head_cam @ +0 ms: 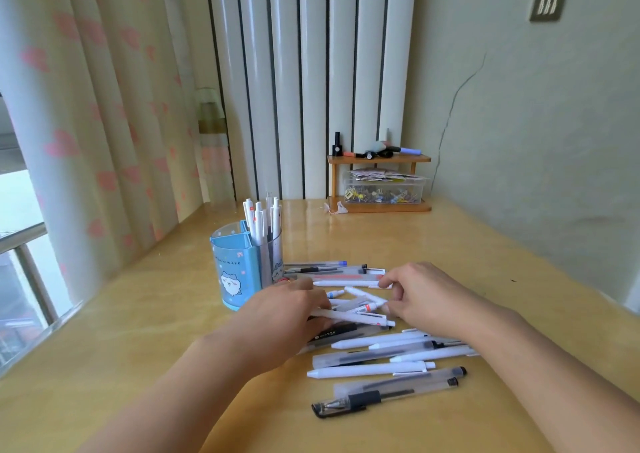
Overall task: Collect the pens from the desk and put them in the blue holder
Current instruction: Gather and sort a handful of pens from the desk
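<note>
The job looks partly done. The blue holder (pixel 239 269) stands on the table (pixel 450 262) at about ten o'clock from the hands, and one of its compartments already carries a handful of white pens (pixel 261 220) standing upright; the nearer compartment looks empty, as far as can be seen. Most of the work remains: a loose pile of pens (pixel 377 352) lies across the table, running from twelve o'clock down to five o'clock of the hands.

The left hand (pixel 280 317) lies over the pile's left edge, fingers curled around a white pen (pixel 349 317). The right hand (pixel 426 297), close by at three o'clock, pinches at another pen with its fingertips.

At one o'clock, well apart, a small wooden shelf (pixel 379 182) holds a clear box (pixel 384 189) of small clips and bits.
</note>
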